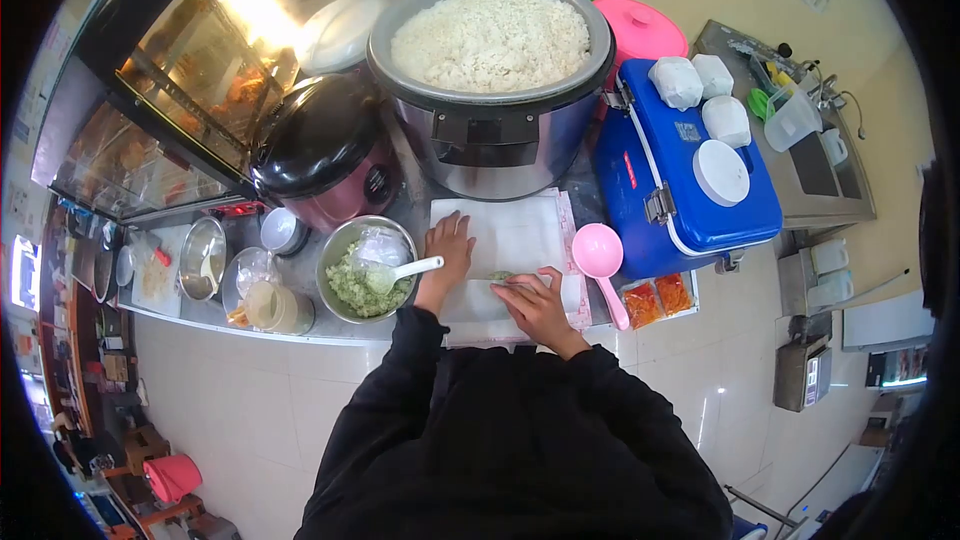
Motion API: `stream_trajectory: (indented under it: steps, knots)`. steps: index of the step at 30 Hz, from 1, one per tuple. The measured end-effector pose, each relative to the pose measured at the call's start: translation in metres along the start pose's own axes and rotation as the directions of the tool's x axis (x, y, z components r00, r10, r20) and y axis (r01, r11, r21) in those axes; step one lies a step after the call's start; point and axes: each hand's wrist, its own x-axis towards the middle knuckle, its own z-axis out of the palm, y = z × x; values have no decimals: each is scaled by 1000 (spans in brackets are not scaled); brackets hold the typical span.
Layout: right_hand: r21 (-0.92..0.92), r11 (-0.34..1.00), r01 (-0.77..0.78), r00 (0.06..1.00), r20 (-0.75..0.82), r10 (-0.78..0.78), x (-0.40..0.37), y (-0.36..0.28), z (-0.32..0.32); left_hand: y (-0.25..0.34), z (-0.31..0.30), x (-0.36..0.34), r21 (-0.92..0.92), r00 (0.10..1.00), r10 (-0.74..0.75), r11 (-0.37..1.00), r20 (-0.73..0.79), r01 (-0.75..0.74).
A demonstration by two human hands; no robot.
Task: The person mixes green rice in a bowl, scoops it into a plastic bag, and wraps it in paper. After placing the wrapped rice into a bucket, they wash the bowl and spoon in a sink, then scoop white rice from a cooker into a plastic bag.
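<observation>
White paper (pixel 512 218) lies on the counter in front of the large open rice cooker (pixel 490 145). My left hand (pixel 449 245) rests flat on the paper's left part, fingers stretched forward. Over the paper's right part is my right hand (pixel 538 308), its fingers bent together at a small pale green item (pixel 501 276), mostly hidden by the fingers. Left of my left hand stands a metal bowl (pixel 328 285) of green rice (pixel 362 288), with a white spoon (pixel 405 271) and a clear plastic bag in it.
A pink ladle (pixel 599 251) lies right of the paper, near orange packets (pixel 658 298) and a blue cooler (pixel 695 180) with white wrapped bundles (pixel 676 82). A closed dark-lidded cooker (pixel 318 130), a metal bowl (pixel 204 258), a jar (pixel 277 307) and a lit food warmer (pixel 170 90) stand left.
</observation>
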Motion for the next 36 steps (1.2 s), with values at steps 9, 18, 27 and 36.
stream_trajectory:
  steps: [9,18,27,36]
  knots:
    - [89,923,-374,920,163,357,36,-4,-26,-1,0,12,-97,990,-85,991,110,96]
    - [21,988,-151,641,763,82,100,66,-15,98,-74,-90,-208,908,382,887,-172,-413]
    - [-61,998,1,877,480,28,43,5,-26,86,-42,-105,-81,929,356,928,-99,-364]
    - [-155,985,-80,969,219,113,-13,-25,-9,75,-35,-114,-439,980,164,877,-114,-197]
